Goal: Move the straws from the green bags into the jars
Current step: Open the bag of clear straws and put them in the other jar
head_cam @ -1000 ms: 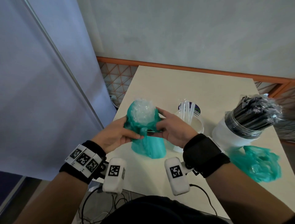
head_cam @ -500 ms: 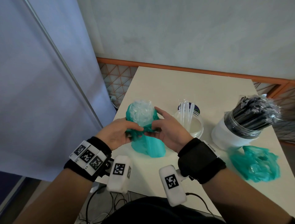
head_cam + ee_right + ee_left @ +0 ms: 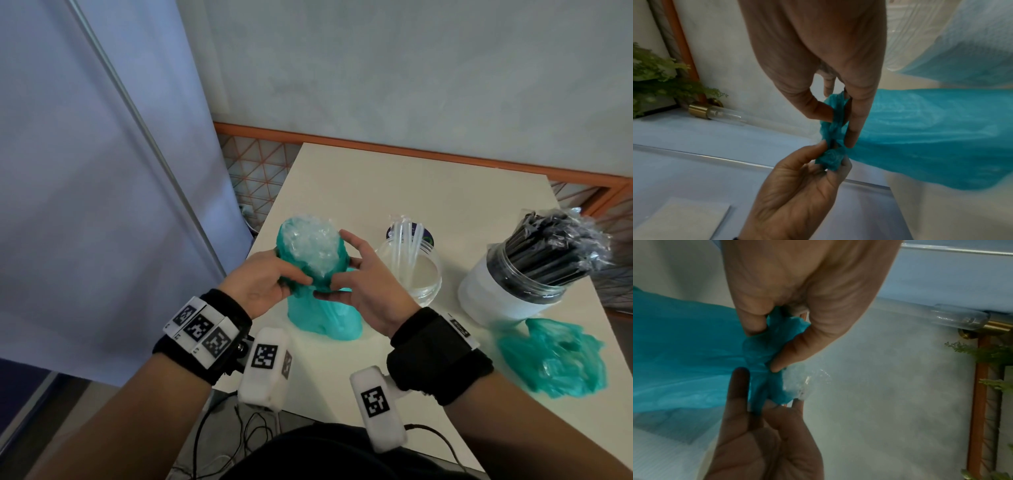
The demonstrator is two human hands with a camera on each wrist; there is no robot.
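Observation:
A green bag [image 3: 323,313] stands upright on the table's near left part, with clear-wrapped straws [image 3: 313,248] poking out of its top. My left hand [image 3: 301,282] pinches the bag's twisted knot [image 3: 764,352] from the left. From the right, my right hand [image 3: 337,284] pinches the same knot [image 3: 833,129] between thumb and forefinger, its other fingers spread. Behind my right hand a clear jar [image 3: 423,274] holds a few clear straws. Further right, a white-labelled jar [image 3: 507,294] is packed with black straws [image 3: 555,250].
A crumpled green bag [image 3: 555,359] lies on the white table [image 3: 411,185] at the near right. An orange railing [image 3: 428,154] runs behind the table, and a blue panel [image 3: 85,171] stands to the left. Cables hang below the near edge.
Both hands have kept working at the bag's knot. The bag's top has leaned slightly left, and my right hand's outer fingers have spread apart.

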